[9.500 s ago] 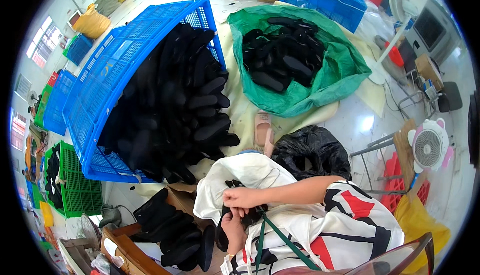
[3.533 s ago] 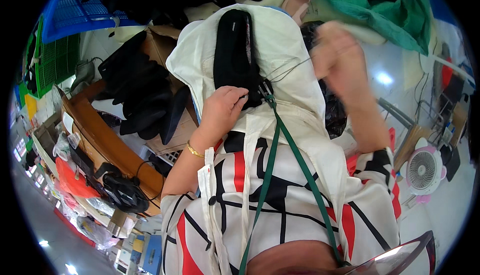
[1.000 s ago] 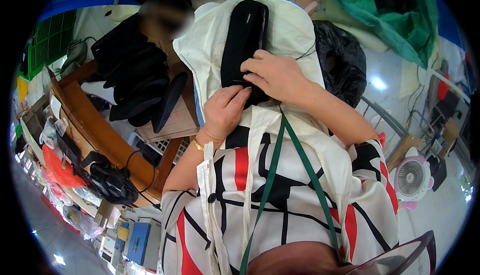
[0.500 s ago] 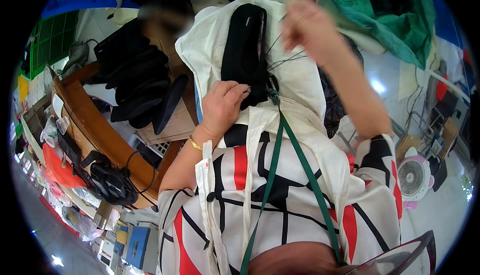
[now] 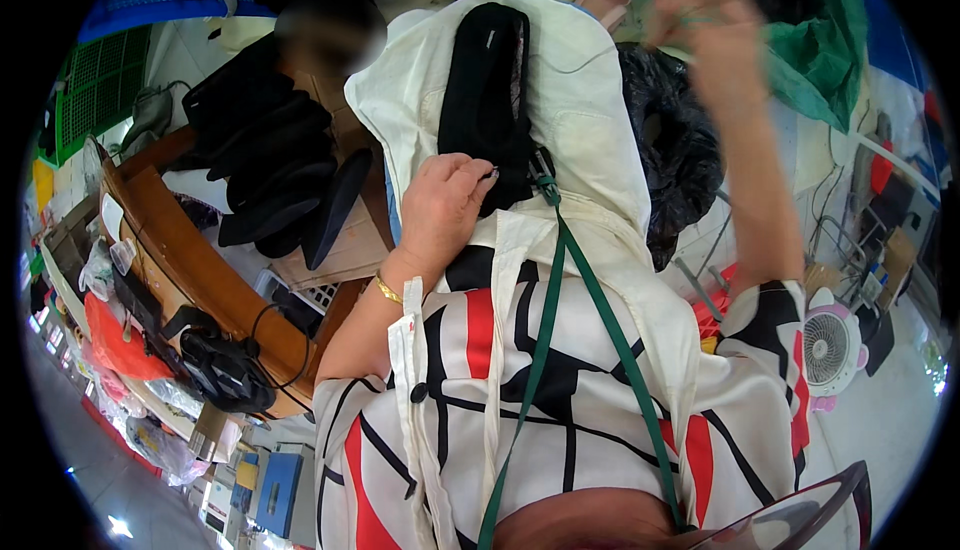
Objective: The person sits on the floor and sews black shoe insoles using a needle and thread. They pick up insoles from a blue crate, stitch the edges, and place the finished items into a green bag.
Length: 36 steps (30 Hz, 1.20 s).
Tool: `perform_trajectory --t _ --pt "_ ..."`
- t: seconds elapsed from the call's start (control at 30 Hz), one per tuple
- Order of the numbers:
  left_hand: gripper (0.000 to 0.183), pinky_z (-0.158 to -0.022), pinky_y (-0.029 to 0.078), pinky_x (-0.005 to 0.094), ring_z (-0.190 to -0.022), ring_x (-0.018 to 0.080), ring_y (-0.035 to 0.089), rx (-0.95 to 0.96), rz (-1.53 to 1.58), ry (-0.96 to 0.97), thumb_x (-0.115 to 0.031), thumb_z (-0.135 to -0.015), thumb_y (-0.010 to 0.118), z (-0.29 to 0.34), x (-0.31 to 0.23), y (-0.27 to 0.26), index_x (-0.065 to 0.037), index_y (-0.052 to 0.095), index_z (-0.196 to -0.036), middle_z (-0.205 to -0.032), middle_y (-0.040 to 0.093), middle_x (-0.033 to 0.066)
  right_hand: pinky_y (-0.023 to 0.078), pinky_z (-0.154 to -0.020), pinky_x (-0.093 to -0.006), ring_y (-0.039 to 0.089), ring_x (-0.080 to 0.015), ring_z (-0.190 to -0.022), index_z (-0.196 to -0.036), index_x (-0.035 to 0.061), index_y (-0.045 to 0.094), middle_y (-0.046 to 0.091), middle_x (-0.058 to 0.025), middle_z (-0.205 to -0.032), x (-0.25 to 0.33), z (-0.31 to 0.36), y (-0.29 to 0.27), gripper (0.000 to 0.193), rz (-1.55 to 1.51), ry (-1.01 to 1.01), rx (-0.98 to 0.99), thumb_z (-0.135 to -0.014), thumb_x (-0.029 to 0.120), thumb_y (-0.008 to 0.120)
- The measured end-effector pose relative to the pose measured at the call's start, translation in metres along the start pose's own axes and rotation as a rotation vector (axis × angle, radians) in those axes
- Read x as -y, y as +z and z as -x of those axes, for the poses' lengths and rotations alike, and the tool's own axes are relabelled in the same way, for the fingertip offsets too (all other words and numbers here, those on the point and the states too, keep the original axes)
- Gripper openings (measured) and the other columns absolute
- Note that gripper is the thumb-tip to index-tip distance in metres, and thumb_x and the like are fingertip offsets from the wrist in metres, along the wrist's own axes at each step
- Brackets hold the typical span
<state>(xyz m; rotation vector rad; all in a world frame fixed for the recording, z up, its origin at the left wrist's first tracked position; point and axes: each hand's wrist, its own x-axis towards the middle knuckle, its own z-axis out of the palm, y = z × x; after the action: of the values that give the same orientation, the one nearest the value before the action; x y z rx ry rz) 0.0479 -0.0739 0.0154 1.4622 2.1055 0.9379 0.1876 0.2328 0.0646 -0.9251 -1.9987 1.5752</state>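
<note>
Black shoe [image 5: 470,90] lay on the white apron [image 5: 590,140] across my lap, its near end pinched between the fingers of my left hand [image 5: 440,205]. Well apart from it, up at the right, my right hand [image 5: 708,10] was blurred; I couldn't tell whether it gripped anything. More black shoes [image 5: 270,165] were piled at my left.

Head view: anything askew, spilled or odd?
Slightly: one outer black shoe tilts away from the stacked shoes at left, breaking their line. The lap shoe, pinched by the left hand, shows no clear damage; nothing looks spilled.
</note>
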Motion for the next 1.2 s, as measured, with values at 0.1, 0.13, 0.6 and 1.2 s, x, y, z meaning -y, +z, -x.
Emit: perform_trajectory --t 0.1,0.13,0.6,1.2 --pt "0.016 -0.071 0.051 0.0377 -0.084 0.0312 0.063 0.013 -0.009 -0.092 -0.008 -0.081 0.073 0.001 -0.005 -0.001 -0.005 0.067 -0.094 -0.089 0.065 0.0120 0.046 -0.058 -0.0217 0.056 -0.0046 -0.066 -0.112 0.0125 0.065 0.058 0.0027 -0.070 0.012 0.050 0.071 0.018 0.030 0.345 0.508 -0.096 0.017 0.058" --pt "0.017 -0.071 0.051 0.0376 -0.084 0.0304 0.063 0.019 -0.025 -0.059 -0.009 -0.080 0.074 -0.001 -0.003 0.000 -0.006 0.066 -0.095 -0.089 0.064 0.0110 0.052 -0.065 -0.0333 0.066 -0.0214 -0.068 -0.103 0.0088 0.064 0.067 -0.0056 -0.075 -0.005 0.067 0.083 0.016 0.151 0.149 0.530 -0.093 0.021 0.060" --pt "0.020 -0.067 0.051 0.0364 -0.080 0.0277 0.062 -0.073 -0.013 0.014 -0.005 -0.075 0.075 0.007 0.003 0.009 -0.006 0.064 -0.092 -0.086 0.064 0.0082 0.052 -0.064 -0.0461 0.065 -0.0369 -0.072 -0.096 0.0087 0.067 0.068 -0.0159 -0.077 -0.024 0.109 0.110 0.015 0.340 0.013 0.596 -0.086 0.016 0.059" --pt "0.015 -0.064 0.052 0.0366 -0.075 0.0305 0.064 -0.079 0.041 -0.033 -0.003 -0.079 0.074 0.010 0.004 0.010 -0.003 0.066 -0.092 -0.085 0.067 0.0118 0.047 -0.049 -0.0472 0.062 -0.0361 -0.056 -0.092 0.0058 0.050 0.061 -0.0141 -0.060 -0.036 0.122 0.137 0.013 0.514 -0.041 0.544 -0.093 0.018 0.055"
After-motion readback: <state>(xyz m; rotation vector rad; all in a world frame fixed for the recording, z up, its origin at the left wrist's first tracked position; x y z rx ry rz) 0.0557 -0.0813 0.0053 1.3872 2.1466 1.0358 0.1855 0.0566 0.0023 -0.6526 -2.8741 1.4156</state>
